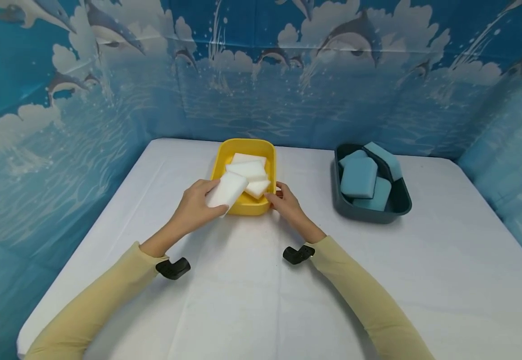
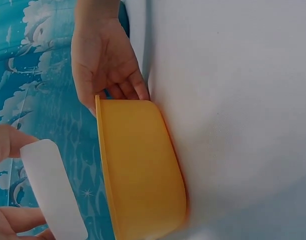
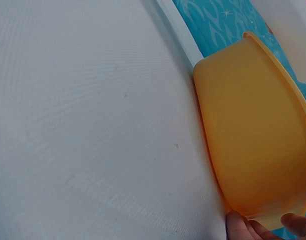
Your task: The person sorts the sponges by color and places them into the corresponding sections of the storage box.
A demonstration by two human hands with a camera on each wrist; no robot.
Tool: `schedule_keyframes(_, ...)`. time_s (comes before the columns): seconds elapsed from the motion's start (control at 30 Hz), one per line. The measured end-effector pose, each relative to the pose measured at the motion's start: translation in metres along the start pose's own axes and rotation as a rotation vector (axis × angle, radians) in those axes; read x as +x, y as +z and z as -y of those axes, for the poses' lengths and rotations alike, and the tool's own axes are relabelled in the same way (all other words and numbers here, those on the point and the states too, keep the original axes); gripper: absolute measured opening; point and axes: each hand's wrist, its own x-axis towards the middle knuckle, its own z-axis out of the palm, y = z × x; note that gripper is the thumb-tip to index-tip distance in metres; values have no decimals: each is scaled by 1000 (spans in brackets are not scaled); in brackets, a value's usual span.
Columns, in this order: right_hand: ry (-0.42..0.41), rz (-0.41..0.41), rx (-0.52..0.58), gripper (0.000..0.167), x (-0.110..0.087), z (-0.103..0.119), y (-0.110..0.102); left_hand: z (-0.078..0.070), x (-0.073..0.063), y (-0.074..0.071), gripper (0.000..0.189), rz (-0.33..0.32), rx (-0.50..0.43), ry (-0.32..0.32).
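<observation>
My left hand (image 1: 199, 202) holds a white sponge block (image 1: 227, 191) between thumb and fingers, tilted over the near left edge of the yellow bin (image 1: 250, 209). In the left wrist view the block (image 2: 54, 190) shows side-on, beside the bin's wall (image 2: 143, 165). My right hand (image 1: 288, 204) grips the bin's right side, thumb at the rim and fingers against the outer wall. Fingertips of that hand (image 3: 255, 227) appear at the bin's lower edge in the right wrist view. Several white sponge blocks (image 1: 249, 171) lie loosely stacked inside the bin.
To the right on the white-covered table (image 1: 233, 300) stands a dark teal bin (image 1: 364, 215). It holds several blue-green sponge blocks (image 1: 359, 177), one leaning over its back rim. A dolphin-print curtain (image 1: 242, 100) hangs behind the table and at both sides.
</observation>
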Motion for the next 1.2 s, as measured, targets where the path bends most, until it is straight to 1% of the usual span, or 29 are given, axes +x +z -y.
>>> schedule_keyframes(0.4,10,-17,10,65,0,0,2,-5,26,8,73,22,-1,-51)
schedule_keyframes(0.63,-1,-19,0,65,-1,-2,3,-4,39,18,73,43,5,-68)
schedule_keyframes(0.83,-5,-18,-1,65,2,-3,1,-3,46,26,76,46,16,-77)
schedule_keyframes(1.03,-2,-27,-14,65,0,-2,3,3,51,32,87,51,34,-87)
schedule_keyframes(1.2,-2,-30,-4,65,-1,-2,4,7,54,37,92,38,38,-70)
